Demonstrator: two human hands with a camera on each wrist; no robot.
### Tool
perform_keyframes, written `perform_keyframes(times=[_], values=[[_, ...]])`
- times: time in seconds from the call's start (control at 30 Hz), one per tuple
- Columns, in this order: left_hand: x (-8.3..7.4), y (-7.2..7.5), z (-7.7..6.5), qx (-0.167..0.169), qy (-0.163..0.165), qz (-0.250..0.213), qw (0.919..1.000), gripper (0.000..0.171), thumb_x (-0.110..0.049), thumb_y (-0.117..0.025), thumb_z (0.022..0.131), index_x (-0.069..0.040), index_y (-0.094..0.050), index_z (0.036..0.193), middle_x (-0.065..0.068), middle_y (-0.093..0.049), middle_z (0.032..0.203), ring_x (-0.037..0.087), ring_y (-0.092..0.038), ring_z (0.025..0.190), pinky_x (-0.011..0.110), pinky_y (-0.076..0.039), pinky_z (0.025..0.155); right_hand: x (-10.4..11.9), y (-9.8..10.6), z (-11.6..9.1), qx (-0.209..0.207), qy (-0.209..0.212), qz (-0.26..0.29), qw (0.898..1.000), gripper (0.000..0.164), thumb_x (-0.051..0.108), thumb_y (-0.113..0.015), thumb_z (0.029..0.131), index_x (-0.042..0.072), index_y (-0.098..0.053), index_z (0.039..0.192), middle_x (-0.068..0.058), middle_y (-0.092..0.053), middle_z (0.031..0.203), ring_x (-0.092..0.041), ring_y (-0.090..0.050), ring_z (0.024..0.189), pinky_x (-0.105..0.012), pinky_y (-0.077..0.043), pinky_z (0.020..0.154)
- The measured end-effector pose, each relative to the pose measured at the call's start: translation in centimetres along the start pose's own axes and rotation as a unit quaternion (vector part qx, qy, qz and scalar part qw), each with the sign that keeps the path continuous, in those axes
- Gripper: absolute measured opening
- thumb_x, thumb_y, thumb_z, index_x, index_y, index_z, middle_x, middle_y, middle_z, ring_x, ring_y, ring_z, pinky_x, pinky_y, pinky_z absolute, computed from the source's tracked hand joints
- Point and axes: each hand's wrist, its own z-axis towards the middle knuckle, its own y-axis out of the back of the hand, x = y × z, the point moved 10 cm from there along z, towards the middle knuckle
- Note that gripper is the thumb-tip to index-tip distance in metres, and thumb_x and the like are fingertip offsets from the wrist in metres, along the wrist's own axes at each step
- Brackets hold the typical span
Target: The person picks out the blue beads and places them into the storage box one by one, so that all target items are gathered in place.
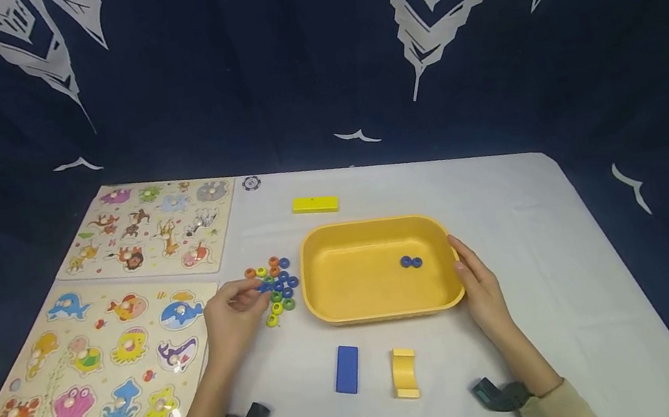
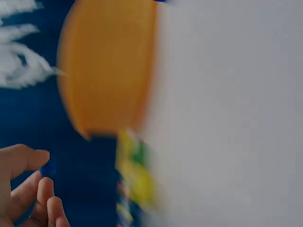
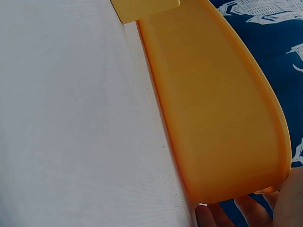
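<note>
My left hand (image 1: 236,317) pinches a small blue bead (image 2: 48,168) between thumb and fingertip, above a loose cluster of blue, green, yellow and orange beads (image 1: 277,286). That cluster lies just left of a yellow plastic tray (image 1: 358,311). Two blue beads (image 1: 411,261) sit side by side on the tray floor, right of its middle. At the tray's right end, my right hand (image 1: 481,283) grips the rim. Fingers of this hand (image 3: 248,210) show against the tray's end wall in the right wrist view.
Two puzzle boards, one with land animals (image 1: 158,227) and one with sea creatures (image 1: 94,359), lie at left. Behind the tray is a bright yellow block (image 1: 315,204). In front are a blue block (image 1: 347,369) and a curved yellow block (image 1: 405,374). A dark patterned curtain (image 1: 257,66) hangs behind.
</note>
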Motion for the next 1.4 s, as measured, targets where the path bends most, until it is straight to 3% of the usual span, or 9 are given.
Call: perform_keyframes(times=[0.13, 0.23, 0.27, 0.5, 0.73, 0.9, 1.07, 1.27, 1.4], values=[[-5.2, -1.9, 1.6, 0.044, -0.041, -0.082, 0.9948, 0.021, -0.030, -0.072, 0.072, -0.020, -0.067, 0.090, -0.007, -0.062, 0.071, 0.008, -0.056, 0.066, 0.021, -0.048, 0.061, 0.2, 0.2, 0.0, -0.003, 0.000, 0.001, 1.000, 0.040, 0.016, -0.035, 0.096, 0.015, -0.034, 0.136, -0.001, -0.032, 0.142, -0.018, -0.025, 0.132, -0.003, -0.022, 0.095], [-9.9, -4.5, 2.1, 0.119, -0.008, -0.119, 0.9857, 0.020, -0.018, -0.073, 0.071, -0.009, -0.067, 0.088, 0.003, -0.062, 0.070, 0.014, -0.055, 0.066, 0.023, -0.047, 0.063, 0.1, 0.1, 0.0, 0.000, -0.001, -0.004, 1.000, 0.041, 0.017, -0.035, 0.096, 0.015, -0.034, 0.137, -0.001, -0.031, 0.142, -0.018, -0.025, 0.132, -0.003, -0.022, 0.095], [-10.6, -5.7, 2.2, 0.135, -0.013, -0.124, 0.9830, 0.019, -0.018, -0.073, 0.071, -0.009, -0.067, 0.087, 0.002, -0.062, 0.069, 0.012, -0.054, 0.065, 0.020, -0.045, 0.062, 0.0, 0.1, 0.0, 0.000, -0.002, -0.005, 1.000, 0.041, 0.017, -0.035, 0.096, 0.016, -0.034, 0.137, 0.000, -0.031, 0.142, -0.018, -0.025, 0.132, -0.003, -0.022, 0.095], [-11.5, -14.3, 2.0, 0.226, -0.005, -0.134, 0.9648, 0.017, -0.013, -0.073, 0.068, -0.009, -0.067, 0.084, 0.000, -0.063, 0.067, 0.009, -0.055, 0.062, 0.021, -0.047, 0.057, 0.0, 0.0, -0.1, -0.002, -0.004, -0.006, 1.000, 0.040, 0.017, -0.035, 0.096, 0.017, -0.034, 0.137, 0.001, -0.032, 0.142, -0.017, -0.025, 0.132, -0.003, -0.022, 0.095], [-11.1, -19.7, 1.0, 0.298, 0.002, -0.077, 0.9516, 0.018, -0.016, -0.074, 0.068, -0.011, -0.068, 0.084, -0.005, -0.061, 0.065, 0.006, -0.055, 0.057, 0.020, -0.046, 0.053, 0.0, -0.1, 0.0, -0.002, -0.009, -0.002, 1.000, 0.040, 0.016, -0.035, 0.096, 0.017, -0.034, 0.136, 0.001, -0.032, 0.142, -0.017, -0.026, 0.132, -0.002, -0.022, 0.094], [-10.7, -21.8, 0.3, 0.336, 0.012, -0.021, 0.9414, 0.016, -0.018, -0.074, 0.068, -0.014, -0.069, 0.082, -0.009, -0.060, 0.061, 0.004, -0.053, 0.055, 0.018, -0.043, 0.053, 0.1, -0.2, 0.0, -0.003, -0.006, -0.001, 1.000, 0.040, 0.016, -0.035, 0.096, 0.015, -0.035, 0.136, -0.001, -0.033, 0.142, -0.018, -0.026, 0.131, -0.002, -0.023, 0.093], [-10.5, -23.0, 0.1, 0.353, 0.015, 0.025, 0.9353, 0.015, -0.021, -0.073, 0.069, -0.017, -0.069, 0.083, -0.012, -0.061, 0.063, 0.002, -0.054, 0.057, 0.019, -0.043, 0.052, -0.1, -0.1, 0.0, 0.000, -0.009, -0.004, 1.000, 0.041, 0.018, -0.035, 0.096, 0.016, -0.034, 0.137, -0.001, -0.031, 0.143, -0.018, -0.025, 0.132, -0.001, -0.022, 0.094], [-10.7, -23.3, 0.1, 0.352, 0.018, 0.053, 0.9344, 0.020, -0.019, -0.072, 0.071, -0.018, -0.068, 0.090, -0.014, -0.062, 0.064, 0.001, -0.055, 0.059, 0.019, -0.042, 0.054, -0.2, -0.2, 0.0, 0.007, -0.008, 0.004, 1.000, 0.041, 0.019, -0.034, 0.097, 0.016, -0.032, 0.137, 0.000, -0.030, 0.143, -0.018, -0.024, 0.132, -0.002, -0.022, 0.094], [-12.0, -22.3, 0.0, 0.352, -0.005, 0.063, 0.9339, 0.031, -0.020, -0.074, 0.070, -0.018, -0.065, 0.099, -0.013, -0.064, 0.071, 0.001, -0.055, 0.064, 0.018, -0.041, 0.059, -0.2, -0.3, 0.1, 0.007, -0.006, 0.007, 1.000, 0.041, 0.018, -0.034, 0.096, 0.016, -0.032, 0.137, 0.000, -0.030, 0.143, -0.018, -0.024, 0.132, -0.002, -0.023, 0.094]])
